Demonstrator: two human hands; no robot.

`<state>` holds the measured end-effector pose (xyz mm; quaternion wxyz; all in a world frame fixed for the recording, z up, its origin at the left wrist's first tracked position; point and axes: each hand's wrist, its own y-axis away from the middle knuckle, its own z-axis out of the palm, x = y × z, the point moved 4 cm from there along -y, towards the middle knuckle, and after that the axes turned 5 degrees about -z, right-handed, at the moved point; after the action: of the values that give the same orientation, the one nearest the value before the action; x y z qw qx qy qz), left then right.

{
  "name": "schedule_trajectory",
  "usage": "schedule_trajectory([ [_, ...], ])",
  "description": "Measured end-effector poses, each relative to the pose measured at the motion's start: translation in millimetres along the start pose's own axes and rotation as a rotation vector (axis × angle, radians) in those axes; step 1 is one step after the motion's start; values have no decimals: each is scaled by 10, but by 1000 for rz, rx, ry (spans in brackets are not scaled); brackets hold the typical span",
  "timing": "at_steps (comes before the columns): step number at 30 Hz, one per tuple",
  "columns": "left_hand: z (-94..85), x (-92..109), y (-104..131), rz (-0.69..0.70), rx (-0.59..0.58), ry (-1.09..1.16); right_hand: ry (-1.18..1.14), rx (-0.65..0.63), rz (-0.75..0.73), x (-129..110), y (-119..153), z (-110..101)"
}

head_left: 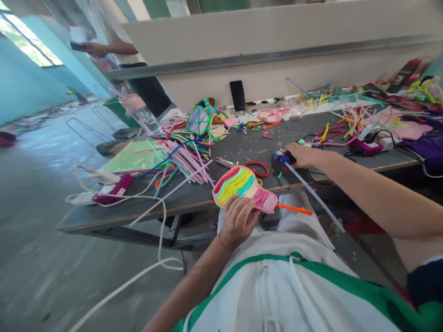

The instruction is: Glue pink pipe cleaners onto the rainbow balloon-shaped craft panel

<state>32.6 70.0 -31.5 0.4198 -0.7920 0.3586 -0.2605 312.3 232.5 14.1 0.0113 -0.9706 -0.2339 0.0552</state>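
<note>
My left hand (238, 222) is closed on the lower edge of a flat bulb-shaped pipe-cleaner craft (238, 184), above my lap at the table's front edge. Yellow, turquoise and pink rows fill the craft inside a pink outline, and an orange pipe cleaner (294, 209) sticks out of its narrow end. My right hand (301, 155) is closed round a small blue glue gun (283, 157) at the tabletop. From the gun a long pale glue stick (314, 196) reaches past the table edge. Red-handled scissors (256, 169) lie just behind the craft, which partly covers them.
Pink pipe cleaners (187, 161) are heaped on the left of the table (238, 147), near a power strip (112, 188) with white cables. A phone (237, 95) leans on the back panel. Right of centre are another power strip (366, 145) and dark cords. Behind, a person (114, 41) stands.
</note>
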Motion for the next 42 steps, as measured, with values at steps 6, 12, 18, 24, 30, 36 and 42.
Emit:
schedule_trajectory([
  [6, 8, -37, 29, 2, 23, 10, 70, 54, 32, -423, 164, -319],
  [12, -20, -50, 38, -20, 60, 31, -413, -77, 19, -1187, 405, -243],
  [18, -124, -131, 9, -73, 167, 110, -805, -346, 25, -1438, 451, -45],
  [24, -226, -352, -108, -380, 330, 195, -1316, -320, 122, -1548, 310, -219],
  [30, -218, -409, -273, -479, 436, 271, -746, 416, -140, -1606, 395, -555],
  [36, -169, -336, -324, -440, 454, 288, -562, 615, -243, -1708, 629, -657],
  [42, -116, -262, -310, -397, 412, 311, -519, 707, -185, -1710, 661, -597],
])
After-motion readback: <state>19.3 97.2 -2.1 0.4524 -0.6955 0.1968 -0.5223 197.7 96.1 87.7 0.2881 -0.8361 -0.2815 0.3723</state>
